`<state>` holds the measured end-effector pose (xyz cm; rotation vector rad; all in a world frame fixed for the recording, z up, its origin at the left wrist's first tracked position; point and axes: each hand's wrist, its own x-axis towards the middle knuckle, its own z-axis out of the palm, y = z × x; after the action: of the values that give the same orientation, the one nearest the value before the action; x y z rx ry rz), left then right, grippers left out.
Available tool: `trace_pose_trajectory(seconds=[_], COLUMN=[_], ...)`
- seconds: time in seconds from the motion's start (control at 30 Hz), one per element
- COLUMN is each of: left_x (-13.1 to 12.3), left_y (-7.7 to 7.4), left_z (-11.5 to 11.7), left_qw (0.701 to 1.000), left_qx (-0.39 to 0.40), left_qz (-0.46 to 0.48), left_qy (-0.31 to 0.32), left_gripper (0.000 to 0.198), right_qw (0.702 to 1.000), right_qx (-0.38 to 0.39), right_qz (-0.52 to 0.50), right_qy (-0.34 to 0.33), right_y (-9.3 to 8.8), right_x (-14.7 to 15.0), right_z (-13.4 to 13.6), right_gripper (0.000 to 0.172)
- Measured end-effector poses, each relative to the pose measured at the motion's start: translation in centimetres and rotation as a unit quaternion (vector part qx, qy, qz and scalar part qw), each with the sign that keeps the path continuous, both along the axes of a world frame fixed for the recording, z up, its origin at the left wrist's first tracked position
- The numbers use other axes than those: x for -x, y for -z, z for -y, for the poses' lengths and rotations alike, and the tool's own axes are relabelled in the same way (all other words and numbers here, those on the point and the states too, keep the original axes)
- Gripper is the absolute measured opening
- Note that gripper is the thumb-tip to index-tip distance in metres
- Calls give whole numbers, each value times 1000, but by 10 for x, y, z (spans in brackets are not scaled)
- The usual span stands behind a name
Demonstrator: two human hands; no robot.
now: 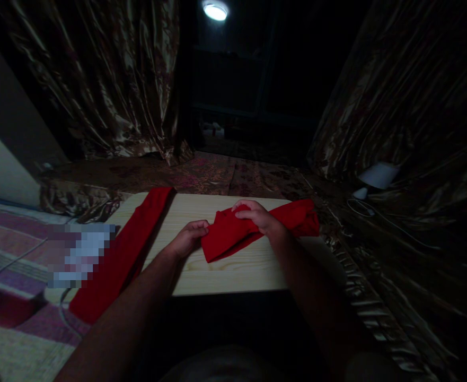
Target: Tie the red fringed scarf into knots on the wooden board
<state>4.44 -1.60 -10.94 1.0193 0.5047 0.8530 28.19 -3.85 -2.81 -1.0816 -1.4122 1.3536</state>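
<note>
A red cloth lies partly folded on a pale wooden board and stretches to the right. My left hand pinches the cloth's left edge with closed fingers. My right hand rests on top of the fold, fingers curled over the cloth. A second red cloth lies as a long strip along the board's left side and hangs off its front left corner.
Shiny dark patterned curtains hang at left, right and behind. A striped rug covers the floor at left, with a blurred patch on it. A white lamp-like object and a cable sit at right. A ceiling light glows above.
</note>
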Motion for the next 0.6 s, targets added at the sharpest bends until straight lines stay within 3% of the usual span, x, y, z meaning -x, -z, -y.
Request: trace_pose_trajectory(seconds=[0.13, 0.27, 0.37, 0.5, 0.6], left_x=[-2, -2, -2, -3, -4], left_y=[0, -1, 0, 3, 5], left_z=[-2, -4, -6, -6, -4], left_qw=[999, 997, 996, 993, 989], left_qx=[15, 7, -5, -28, -59], left_qz=[18, 20, 11, -20, -62], left_qy=[-42, -74, -92, -110, -119], left_gripper=[26, 24, 24, 24, 22], right_qw=[995, 993, 981, 912, 856], right_qx=[44, 2, -34, -65, -41], right_qz=[44, 17, 134, 376, 489], right_qy=[-81, -118, -134, -151, -164], right_y=[-3, -15, -33, -60, -73], right_x=[-20, -29, -30, -36, -46], right_z=[-9, -11, -9, -3, 3], right_gripper=[24, 34, 33, 26, 24])
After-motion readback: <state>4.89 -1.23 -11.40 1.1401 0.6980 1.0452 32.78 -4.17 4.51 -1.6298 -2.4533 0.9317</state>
